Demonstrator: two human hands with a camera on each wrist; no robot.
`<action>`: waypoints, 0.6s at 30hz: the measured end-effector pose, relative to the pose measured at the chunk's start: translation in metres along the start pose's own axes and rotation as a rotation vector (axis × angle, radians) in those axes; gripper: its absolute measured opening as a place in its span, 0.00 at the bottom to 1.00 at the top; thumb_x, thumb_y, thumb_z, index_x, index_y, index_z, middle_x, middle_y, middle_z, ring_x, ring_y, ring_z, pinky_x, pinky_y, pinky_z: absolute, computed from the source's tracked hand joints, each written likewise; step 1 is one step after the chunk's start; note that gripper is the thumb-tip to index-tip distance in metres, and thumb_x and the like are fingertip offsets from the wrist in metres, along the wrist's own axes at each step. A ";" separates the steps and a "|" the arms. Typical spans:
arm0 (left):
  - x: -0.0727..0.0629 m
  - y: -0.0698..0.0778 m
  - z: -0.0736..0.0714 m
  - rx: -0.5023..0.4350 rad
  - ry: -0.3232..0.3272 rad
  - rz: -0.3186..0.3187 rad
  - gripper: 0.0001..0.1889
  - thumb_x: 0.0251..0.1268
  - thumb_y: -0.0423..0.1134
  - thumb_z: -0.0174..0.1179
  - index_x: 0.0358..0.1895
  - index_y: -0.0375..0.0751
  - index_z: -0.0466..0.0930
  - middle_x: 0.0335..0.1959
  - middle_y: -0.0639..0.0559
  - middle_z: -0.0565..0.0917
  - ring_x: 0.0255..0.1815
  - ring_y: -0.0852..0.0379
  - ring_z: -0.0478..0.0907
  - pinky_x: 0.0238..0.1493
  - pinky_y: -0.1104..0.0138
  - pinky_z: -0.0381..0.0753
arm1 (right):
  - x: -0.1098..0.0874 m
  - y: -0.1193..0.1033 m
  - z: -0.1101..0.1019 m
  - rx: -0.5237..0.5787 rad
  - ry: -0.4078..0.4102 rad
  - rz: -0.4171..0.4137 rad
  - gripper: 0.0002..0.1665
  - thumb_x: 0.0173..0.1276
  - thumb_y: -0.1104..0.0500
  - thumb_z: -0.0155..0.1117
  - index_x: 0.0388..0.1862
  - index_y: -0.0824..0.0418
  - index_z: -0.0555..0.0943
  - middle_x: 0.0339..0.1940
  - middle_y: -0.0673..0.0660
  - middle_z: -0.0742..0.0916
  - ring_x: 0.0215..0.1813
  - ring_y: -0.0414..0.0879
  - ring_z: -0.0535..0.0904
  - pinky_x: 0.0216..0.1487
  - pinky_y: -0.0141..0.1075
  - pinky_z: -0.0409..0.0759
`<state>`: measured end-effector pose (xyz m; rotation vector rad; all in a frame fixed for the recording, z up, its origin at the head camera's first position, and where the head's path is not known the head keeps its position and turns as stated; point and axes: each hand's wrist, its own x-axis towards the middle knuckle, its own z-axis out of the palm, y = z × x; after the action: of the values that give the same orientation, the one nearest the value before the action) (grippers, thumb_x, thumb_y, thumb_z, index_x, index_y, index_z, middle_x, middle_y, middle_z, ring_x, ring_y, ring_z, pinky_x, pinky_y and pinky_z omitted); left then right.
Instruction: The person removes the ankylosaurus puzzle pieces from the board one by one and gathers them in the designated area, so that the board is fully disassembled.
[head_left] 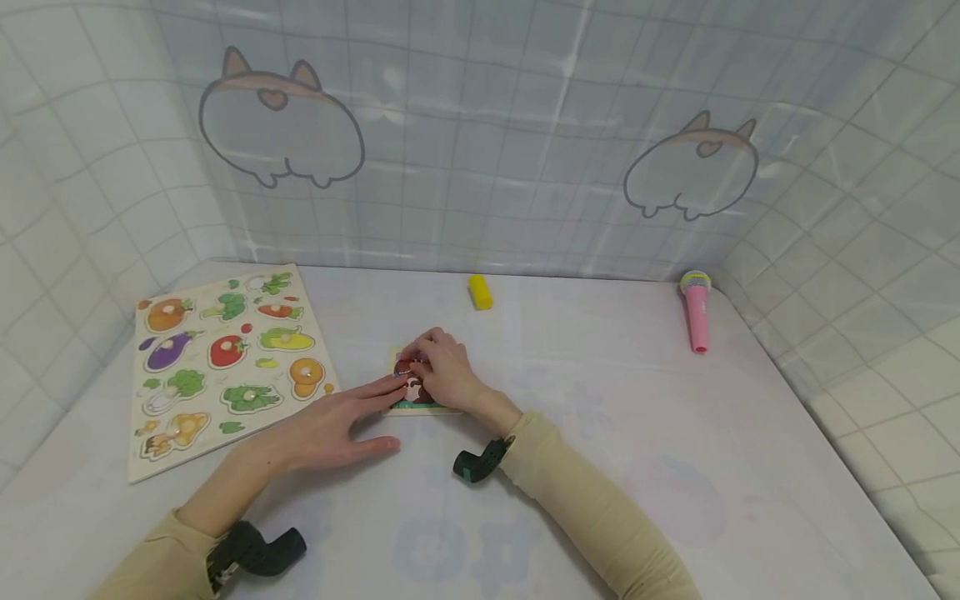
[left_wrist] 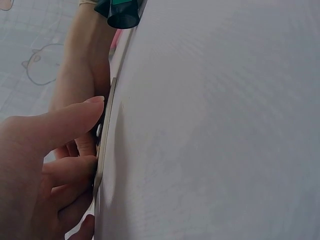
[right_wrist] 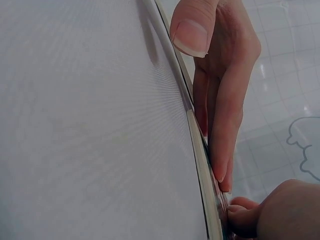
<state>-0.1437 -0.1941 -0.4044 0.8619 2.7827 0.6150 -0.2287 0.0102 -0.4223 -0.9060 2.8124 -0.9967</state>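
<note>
A small flat picture board (head_left: 425, 410) with a brown-haired cartoon figure lies on the table, partly covered by both hands. My left hand (head_left: 333, 429) comes in from the left with straight fingers, their tips on the picture; its thumb stands apart, off the board. Over the upper part of the picture is my right hand (head_left: 446, 371), fingers bent and fingertips down at the surface. I cannot tell whether it pinches a piece there. In the right wrist view the board's thin edge (right_wrist: 202, 172) shows, with the left hand's fingers (right_wrist: 222, 150) flat along its top.
A large vegetable peg puzzle (head_left: 258, 429) lies at the left, close to the left hand. A yellow block (head_left: 480, 292) lies beyond the hands and a pink toy microphone (head_left: 697, 317) at the far right. Tile-patterned sheets (head_left: 480, 150) wall the table at back and sides.
</note>
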 end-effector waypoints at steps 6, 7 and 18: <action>0.000 0.000 0.000 0.004 0.003 0.000 0.41 0.65 0.68 0.57 0.76 0.50 0.64 0.80 0.54 0.59 0.78 0.48 0.60 0.72 0.49 0.68 | 0.000 0.000 0.000 -0.024 0.010 -0.003 0.19 0.74 0.60 0.60 0.63 0.56 0.79 0.53 0.56 0.80 0.55 0.49 0.74 0.55 0.42 0.68; 0.000 0.000 0.000 0.005 0.004 0.001 0.41 0.65 0.68 0.57 0.76 0.50 0.64 0.80 0.54 0.59 0.78 0.48 0.61 0.71 0.49 0.68 | 0.000 0.000 0.001 -0.026 0.009 -0.003 0.20 0.75 0.60 0.60 0.64 0.56 0.79 0.53 0.56 0.80 0.55 0.49 0.74 0.56 0.42 0.68; -0.001 0.000 0.001 0.006 -0.002 -0.003 0.41 0.65 0.69 0.56 0.76 0.51 0.63 0.80 0.54 0.59 0.78 0.48 0.60 0.71 0.48 0.68 | -0.001 -0.001 -0.001 0.023 -0.007 0.015 0.18 0.75 0.61 0.60 0.61 0.56 0.80 0.54 0.58 0.78 0.57 0.51 0.72 0.59 0.45 0.67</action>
<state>-0.1430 -0.1944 -0.4049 0.8583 2.7845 0.6056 -0.2279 0.0104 -0.4214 -0.8835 2.7916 -1.0200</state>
